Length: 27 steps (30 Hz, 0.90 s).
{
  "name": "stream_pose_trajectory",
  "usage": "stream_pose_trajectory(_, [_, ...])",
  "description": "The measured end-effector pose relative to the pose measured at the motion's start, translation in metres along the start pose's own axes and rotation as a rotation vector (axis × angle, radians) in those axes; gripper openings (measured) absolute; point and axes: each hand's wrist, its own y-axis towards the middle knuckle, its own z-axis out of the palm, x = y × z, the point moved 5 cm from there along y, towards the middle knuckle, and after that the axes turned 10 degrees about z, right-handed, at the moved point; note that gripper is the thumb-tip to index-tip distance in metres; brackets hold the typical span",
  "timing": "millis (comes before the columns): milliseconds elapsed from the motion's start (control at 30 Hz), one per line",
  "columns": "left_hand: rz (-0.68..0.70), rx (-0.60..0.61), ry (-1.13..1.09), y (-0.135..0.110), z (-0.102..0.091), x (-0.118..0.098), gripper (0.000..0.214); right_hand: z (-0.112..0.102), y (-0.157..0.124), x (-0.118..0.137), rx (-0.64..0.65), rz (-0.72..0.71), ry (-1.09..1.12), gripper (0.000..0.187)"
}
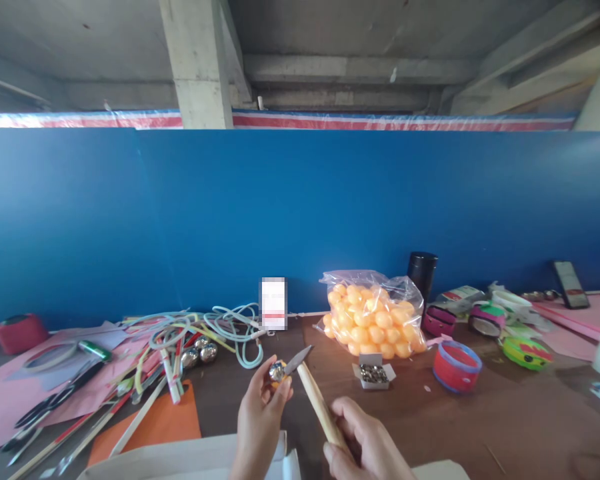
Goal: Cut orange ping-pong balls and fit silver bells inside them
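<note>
My left hand is closed around a shiny silver ball, with a bit of orange showing just below it between the fingers. My right hand grips the wooden handle of a small hammer. Its grey metal head tapers to a point on the right, and the other end lies over or against the ball; whether they touch I cannot tell. To the right of the hammer stands an open little box of small metal pieces.
A clear bag of orange balls sits behind the box. Leftward lie tangled pale-blue tubes, more silver balls, scissors and coloured paper. A red-and-blue round case and black cylinder stand rightward. A blue partition rises behind.
</note>
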Motion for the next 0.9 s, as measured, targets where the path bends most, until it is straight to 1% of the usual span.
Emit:
stream_pose_trajectory(133, [-0.022, 0.000, -0.012, 0.000, 0.000, -0.001, 0.059, 0.000, -0.001, 0.003, -0.012, -0.020, 0.026, 0.016])
stream_pose_trajectory(267, [-0.040, 0.000, -0.008, 0.000, 0.001, -0.001, 0.059, -0.003, -0.003, 0.006, -0.035, -0.006, 0.056, 0.013])
stream_pose_trajectory(533, [-0.036, 0.018, -0.025, 0.000, 0.001, 0.000, 0.060, 0.002, 0.001, -0.004, 0.002, -0.017, -0.057, 0.019])
stream_pose_trajectory(733, [-0.035, 0.003, -0.003, -0.001, 0.001, -0.004, 0.061, -0.001, 0.000, -0.004, -0.009, -0.018, -0.008, 0.018])
stream_pose_trajectory(833, [-0.030, 0.016, -0.008, -0.001, 0.002, -0.004, 0.062, 0.000, 0.000, -0.003, 0.006, -0.009, -0.033, 0.018])
stream_pose_trajectory(900, [-0.032, 0.025, -0.004, -0.001, 0.002, -0.003, 0.062, 0.000, 0.000, -0.002, -0.008, -0.006, -0.045, 0.018])
